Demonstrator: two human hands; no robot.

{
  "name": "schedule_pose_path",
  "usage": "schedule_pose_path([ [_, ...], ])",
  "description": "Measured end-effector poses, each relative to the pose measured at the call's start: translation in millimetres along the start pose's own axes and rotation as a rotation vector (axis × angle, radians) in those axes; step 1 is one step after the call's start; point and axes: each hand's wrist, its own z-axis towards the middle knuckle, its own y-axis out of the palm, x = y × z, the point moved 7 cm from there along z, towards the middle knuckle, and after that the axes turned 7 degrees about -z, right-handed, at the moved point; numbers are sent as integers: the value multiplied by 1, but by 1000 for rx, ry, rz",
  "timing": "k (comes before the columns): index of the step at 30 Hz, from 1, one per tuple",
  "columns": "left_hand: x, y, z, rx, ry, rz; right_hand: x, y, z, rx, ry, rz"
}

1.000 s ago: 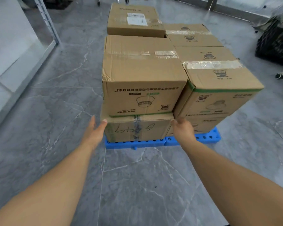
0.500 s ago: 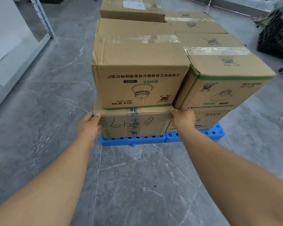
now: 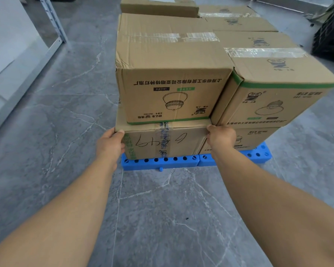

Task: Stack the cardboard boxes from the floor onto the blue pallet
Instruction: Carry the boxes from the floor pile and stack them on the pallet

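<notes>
Grey marble floor [image 3: 46, 143] surrounds the blue pallet [image 3: 159, 163] at frame centre, stacked with cardboard boxes. My left hand [image 3: 110, 145] and right hand [image 3: 221, 137] grip the bottom box [image 3: 162, 141] marked "649", fingers curled round its upper corners, under the lamp-printed box [image 3: 172, 93].

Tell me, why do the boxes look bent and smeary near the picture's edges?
Head view: a wide-angle lens bows straight lines, so the right top box flares outward; edges blur, as at the black crate; the tape glares under soft, even light; the middle, the hands and marked box, stays sharp.
</notes>
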Motion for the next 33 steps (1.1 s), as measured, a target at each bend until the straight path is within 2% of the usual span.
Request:
schedule_pose_path([
  [10, 5, 0, -1, -86, -5, 151, -2, -3, -2, 0, -5, -4],
  [17, 7, -6, 3, -75, -13, 232, -6, -16, -17, 3, -26, -147],
  [21, -8, -23, 0, 99, -88, 247, -5, -36, -28, 35, 18, -260],
  [23, -17, -17, -15, 110, -132, 278, -9, -43, -34, 45, 27, -302],
  [25, -24, 1, -32, 35, -149, 316, -13, -51, -41, 65, 31, -325],
  [28, -30, 43, -58, -179, -145, 434, -19, -70, -54, 102, 66, -346],
  [30, -25, 70, -77, -297, -102, 515, -22, -86, -62, 127, 73, -344],
  [33, -7, 109, -99, -391, 1, 516, -18, -111, -61, 153, 70, -318],
])
